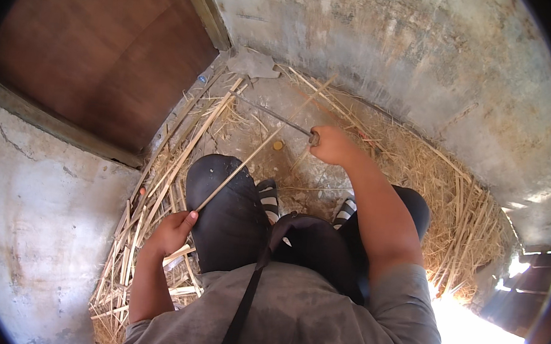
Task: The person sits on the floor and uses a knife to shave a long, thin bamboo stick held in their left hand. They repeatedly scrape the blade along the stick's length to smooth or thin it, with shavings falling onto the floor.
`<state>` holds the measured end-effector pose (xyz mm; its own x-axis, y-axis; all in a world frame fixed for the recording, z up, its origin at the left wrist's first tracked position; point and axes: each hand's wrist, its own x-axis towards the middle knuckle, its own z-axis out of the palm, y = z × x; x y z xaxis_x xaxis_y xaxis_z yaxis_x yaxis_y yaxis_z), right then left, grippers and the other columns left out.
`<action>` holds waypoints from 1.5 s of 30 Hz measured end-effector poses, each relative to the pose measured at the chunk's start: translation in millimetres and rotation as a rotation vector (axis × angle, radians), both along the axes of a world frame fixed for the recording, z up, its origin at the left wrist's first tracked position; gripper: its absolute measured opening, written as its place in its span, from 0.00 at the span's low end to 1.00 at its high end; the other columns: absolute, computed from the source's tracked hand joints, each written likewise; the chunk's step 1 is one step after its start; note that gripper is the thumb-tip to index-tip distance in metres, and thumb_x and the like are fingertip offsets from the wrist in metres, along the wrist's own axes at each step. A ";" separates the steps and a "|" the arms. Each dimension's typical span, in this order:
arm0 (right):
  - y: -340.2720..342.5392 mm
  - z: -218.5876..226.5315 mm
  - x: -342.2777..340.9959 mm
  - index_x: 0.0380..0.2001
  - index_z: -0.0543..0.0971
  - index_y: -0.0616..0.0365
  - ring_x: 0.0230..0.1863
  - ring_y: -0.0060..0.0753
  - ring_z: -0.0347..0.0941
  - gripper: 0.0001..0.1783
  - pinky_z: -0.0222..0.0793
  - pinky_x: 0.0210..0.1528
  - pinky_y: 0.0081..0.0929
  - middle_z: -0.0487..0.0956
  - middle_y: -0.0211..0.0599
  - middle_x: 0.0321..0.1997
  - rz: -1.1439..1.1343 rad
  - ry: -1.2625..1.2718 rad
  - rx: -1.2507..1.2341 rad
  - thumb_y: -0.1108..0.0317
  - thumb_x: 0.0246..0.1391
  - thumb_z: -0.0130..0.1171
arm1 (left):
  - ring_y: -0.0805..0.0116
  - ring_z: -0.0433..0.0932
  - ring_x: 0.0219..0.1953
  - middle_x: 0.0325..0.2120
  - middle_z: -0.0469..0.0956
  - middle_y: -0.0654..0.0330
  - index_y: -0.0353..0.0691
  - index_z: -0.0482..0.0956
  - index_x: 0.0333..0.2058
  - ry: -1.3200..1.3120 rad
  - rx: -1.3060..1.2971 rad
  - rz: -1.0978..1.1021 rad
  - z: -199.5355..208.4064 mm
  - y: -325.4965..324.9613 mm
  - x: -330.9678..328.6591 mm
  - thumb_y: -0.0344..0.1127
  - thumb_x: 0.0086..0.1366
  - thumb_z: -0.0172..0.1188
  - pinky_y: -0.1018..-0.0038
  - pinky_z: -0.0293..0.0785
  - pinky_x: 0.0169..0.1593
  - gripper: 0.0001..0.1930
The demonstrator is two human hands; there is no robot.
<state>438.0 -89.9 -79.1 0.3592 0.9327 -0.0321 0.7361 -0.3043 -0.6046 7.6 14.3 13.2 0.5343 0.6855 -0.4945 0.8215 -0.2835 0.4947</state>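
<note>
From your head camera, looking down: a thin pale strip (238, 171) slants over your left knee, its long axis running from lower left, pointing up and right. Your left hand (172, 232) has its grip pinched on the near end. Your right hand (333, 145) has its grip closed round the handle of a long blade (270, 112), pointing up-left across the strip; contact is unclear. Below, the grey floor (255, 146) carries straw-like shavings (421, 174) beside stained walls (389, 45) and a brown panel (104, 48).
</note>
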 end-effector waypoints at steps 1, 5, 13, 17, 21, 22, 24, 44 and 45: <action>-5.3 6.4 -4.1 0.46 0.82 0.55 0.47 0.59 0.79 0.21 0.76 0.51 0.49 0.83 0.55 0.43 -0.002 0.002 -0.022 0.66 0.46 0.62 | 0.49 0.78 0.36 0.31 0.80 0.41 0.27 0.79 0.39 0.002 0.009 0.003 -1.3 -1.3 -2.5 0.60 0.76 0.46 0.59 0.72 0.45 0.33; -10.2 38.2 -41.2 0.48 0.82 0.59 0.48 0.59 0.79 0.23 0.75 0.51 0.49 0.83 0.55 0.44 0.194 -0.081 -0.090 0.67 0.46 0.61 | 0.48 0.78 0.36 0.29 0.79 0.40 0.28 0.79 0.36 0.019 0.053 -0.018 -2.2 -7.2 0.3 0.60 0.76 0.47 0.59 0.72 0.44 0.32; -5.7 2.7 3.3 0.47 0.83 0.55 0.48 0.60 0.79 0.23 0.75 0.52 0.49 0.83 0.54 0.45 -0.036 0.003 -0.062 0.67 0.43 0.61 | 0.52 0.77 0.34 0.28 0.78 0.45 0.29 0.78 0.35 -0.046 0.023 0.004 -6.1 -3.0 -0.2 0.59 0.76 0.48 0.61 0.71 0.43 0.32; -2.9 20.9 -32.4 0.46 0.83 0.54 0.48 0.59 0.79 0.22 0.75 0.52 0.49 0.83 0.52 0.45 0.142 -0.056 -0.065 0.67 0.43 0.61 | 0.56 0.75 0.31 0.25 0.77 0.48 0.29 0.78 0.36 0.003 0.003 0.005 -4.6 -0.3 -3.1 0.59 0.76 0.47 0.62 0.71 0.41 0.32; -7.8 48.5 -60.3 0.44 0.83 0.54 0.49 0.58 0.79 0.21 0.76 0.52 0.48 0.83 0.51 0.44 0.328 -0.073 -0.132 0.65 0.43 0.63 | 0.60 0.73 0.30 0.24 0.76 0.50 0.29 0.78 0.35 -0.021 -0.050 0.014 -12.8 5.8 -7.5 0.59 0.76 0.48 0.62 0.70 0.39 0.32; -6.7 51.1 -61.9 0.44 0.83 0.54 0.49 0.58 0.79 0.21 0.76 0.52 0.48 0.83 0.51 0.44 0.364 -0.082 -0.142 0.64 0.43 0.64 | 0.59 0.73 0.30 0.24 0.76 0.50 0.29 0.78 0.35 -0.043 -0.035 0.012 -18.8 5.6 -11.2 0.59 0.76 0.48 0.62 0.70 0.39 0.32; -3.4 34.1 -40.7 0.44 0.83 0.54 0.49 0.57 0.79 0.21 0.76 0.52 0.48 0.83 0.51 0.44 0.281 -0.036 -0.083 0.64 0.43 0.64 | 0.59 0.74 0.30 0.24 0.76 0.50 0.29 0.78 0.35 -0.070 0.000 0.019 -20.1 1.8 -12.3 0.59 0.76 0.48 0.62 0.70 0.39 0.31; -14.4 29.7 -11.5 0.41 0.83 0.56 0.48 0.57 0.80 0.15 0.77 0.50 0.48 0.83 0.53 0.43 0.036 -0.118 -0.102 0.67 0.49 0.58 | 0.68 0.68 0.26 0.20 0.71 0.56 0.32 0.75 0.30 -0.154 0.020 -0.015 -12.3 -0.6 -3.9 0.56 0.74 0.55 0.65 0.68 0.33 0.27; -12.9 38.2 -20.9 0.41 0.83 0.56 0.48 0.57 0.80 0.15 0.77 0.50 0.48 0.83 0.53 0.43 0.081 -0.156 -0.117 0.67 0.50 0.57 | 0.68 0.68 0.26 0.20 0.71 0.56 0.32 0.75 0.30 -0.133 0.033 -0.029 -11.6 -0.2 -4.8 0.56 0.74 0.55 0.65 0.68 0.34 0.27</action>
<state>417.2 -102.7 -40.9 0.2924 0.9519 -0.0914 0.8428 -0.3017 -0.4457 2.8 14.1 1.6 0.6131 0.6837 -0.3957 0.7408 -0.3236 0.5887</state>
